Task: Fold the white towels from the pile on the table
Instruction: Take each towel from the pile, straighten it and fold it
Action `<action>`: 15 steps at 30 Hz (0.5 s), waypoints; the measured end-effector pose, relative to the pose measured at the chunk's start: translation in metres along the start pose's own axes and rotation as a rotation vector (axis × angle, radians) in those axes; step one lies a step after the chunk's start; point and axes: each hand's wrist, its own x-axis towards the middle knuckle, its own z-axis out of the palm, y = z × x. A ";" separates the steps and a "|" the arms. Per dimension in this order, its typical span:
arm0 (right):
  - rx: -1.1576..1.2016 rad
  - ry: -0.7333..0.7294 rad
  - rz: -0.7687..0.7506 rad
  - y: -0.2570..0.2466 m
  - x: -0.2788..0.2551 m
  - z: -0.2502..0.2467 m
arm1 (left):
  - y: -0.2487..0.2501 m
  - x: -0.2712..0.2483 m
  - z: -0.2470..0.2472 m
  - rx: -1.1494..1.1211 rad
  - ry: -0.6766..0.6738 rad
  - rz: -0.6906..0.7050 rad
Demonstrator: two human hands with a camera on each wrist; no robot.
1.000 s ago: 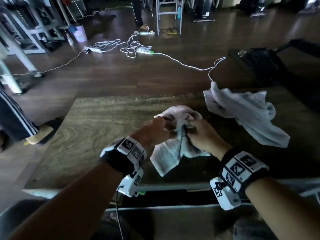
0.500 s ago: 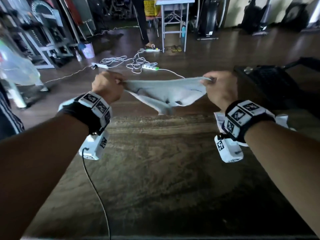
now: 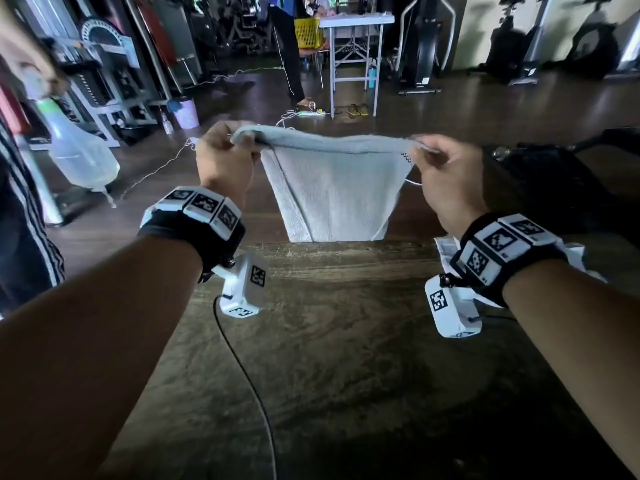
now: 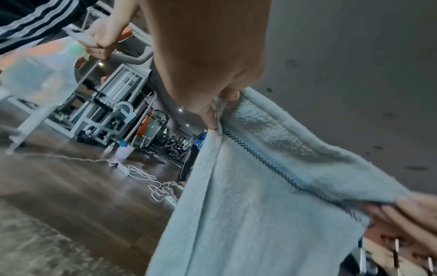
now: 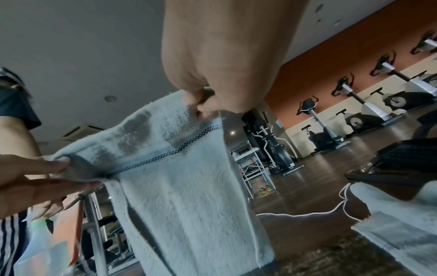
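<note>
Head view: a white towel (image 3: 332, 188) was held spread above the table (image 3: 346, 358). Its top corners were pinched by the left hand (image 3: 221, 161) and right hand (image 3: 446, 174).

Held up between left hand (image 3: 223, 157) and right hand (image 3: 446, 171): towel (image 3: 332, 192), hanging above the far edge of the table (image 3: 329, 358). On the table to the right, under the right wrist: second towel (image 3: 446, 247). Behind, on the floor: power strip (image 3: 310, 113).

Exercise bikes (image 5: 369, 112), yellow basket (image 3: 308, 31), purple bin (image 3: 186, 113).
</note>
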 end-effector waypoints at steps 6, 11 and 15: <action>-0.213 -0.128 0.063 0.017 -0.011 0.005 | -0.039 0.000 -0.022 0.473 -0.035 -0.260; -0.245 -0.070 0.022 0.022 -0.017 0.002 | -0.038 -0.012 0.001 0.283 -0.034 -0.309; -0.209 -0.095 0.123 0.021 -0.018 -0.005 | -0.022 -0.002 0.006 0.375 -0.044 -0.026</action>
